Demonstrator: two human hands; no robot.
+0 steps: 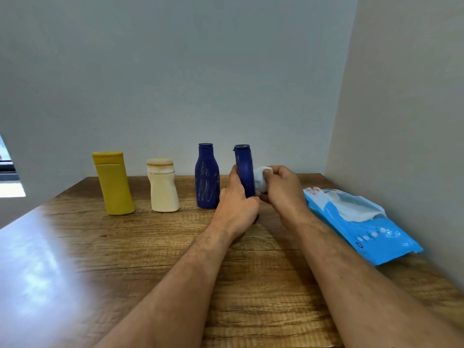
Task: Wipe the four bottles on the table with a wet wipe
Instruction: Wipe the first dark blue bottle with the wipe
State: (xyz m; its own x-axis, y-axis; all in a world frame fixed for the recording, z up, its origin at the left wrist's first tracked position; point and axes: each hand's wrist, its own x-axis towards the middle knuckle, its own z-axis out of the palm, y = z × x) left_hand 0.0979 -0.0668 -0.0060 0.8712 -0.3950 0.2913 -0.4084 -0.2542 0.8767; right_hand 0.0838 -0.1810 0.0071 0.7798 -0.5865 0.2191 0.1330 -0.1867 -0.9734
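Bottle in hand: the right-hand blue bottle [244, 172], turned edge-on to the camera, stands upright toward the far side of the table [150, 259], right of centre, its base hidden behind the hands.
Left hand: the left hand [237, 199] curls round the lower body of that bottle, thumb up its left side, steadying it.
Right hand: the right hand [281, 189] pinches a bunched wet wipe [261, 180] and presses it against the bottle's right face.
Step, as I judge it: wiping this bottle, with the other three not yet reached.
How the bottle should handle: it looks like light, stiff plastic, smooth and probably slippery once damp; a narrow base means it could tip under sideways rubbing, so a hold low on the body opposite the wipe seems right.
How the wipe should handle: soft, limp and wet; it keeps shape only while bunched in the fingers.
Nearest neighbour: a second blue bottle [207, 177] just left, upright, with pale scribbled marks on its face.
Further left: a cream bottle [163, 189] with a dented, leaning body, then a yellow bottle [113, 183] tilted slightly, both well apart from the hands.
Right side: a blue wipes pack [361, 227] lies flat near the wall, its flap open and a white sheet showing.
Risk: the left elbow or wrist could knock the marked bottle beside it.
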